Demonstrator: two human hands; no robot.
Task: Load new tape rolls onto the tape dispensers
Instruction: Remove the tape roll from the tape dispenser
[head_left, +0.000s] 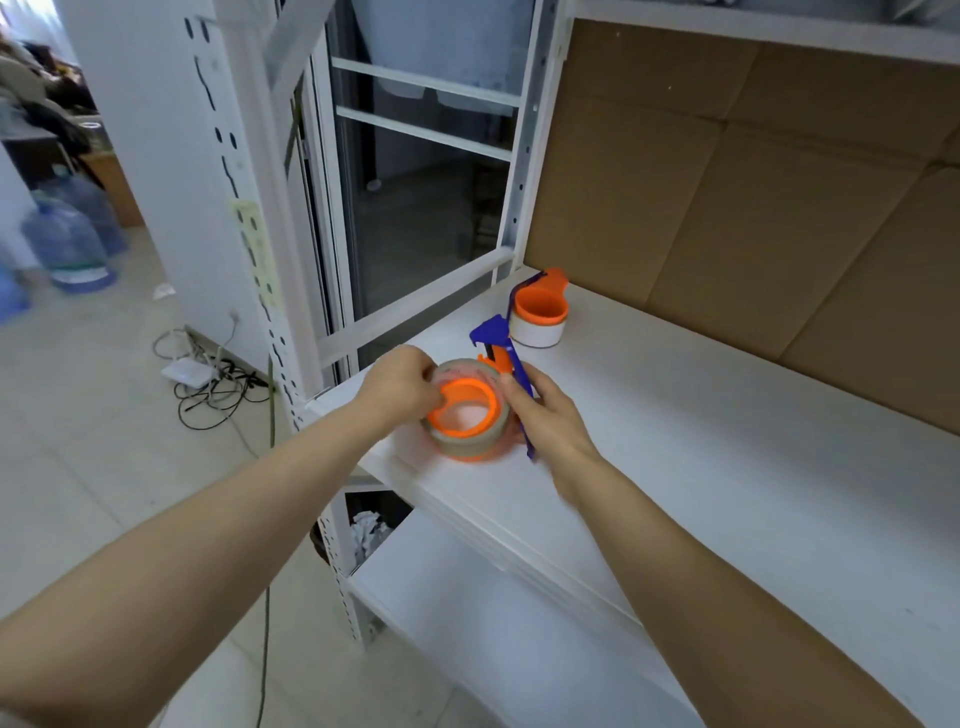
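Observation:
A tan tape roll (470, 448) sits around the orange hub (464, 408) of a blue and orange tape dispenser (497, 343) near the left end of the white shelf (701, 431). My left hand (400, 387) pinches the roll's left rim and hub. Gripping the blue handle on the dispenser's right side is my right hand (545, 415). Farther back stands a second dispenser (540, 306) with an orange hub, carrying a white tape roll (537, 335).
Brown cardboard (753, 182) lines the shelf's back. A white shelf post (270, 291) rises at the left, with a lower shelf (493, 623) beneath. Cables and a white router (189, 371) lie on the tiled floor, and water jugs (67, 244) stand at the far left.

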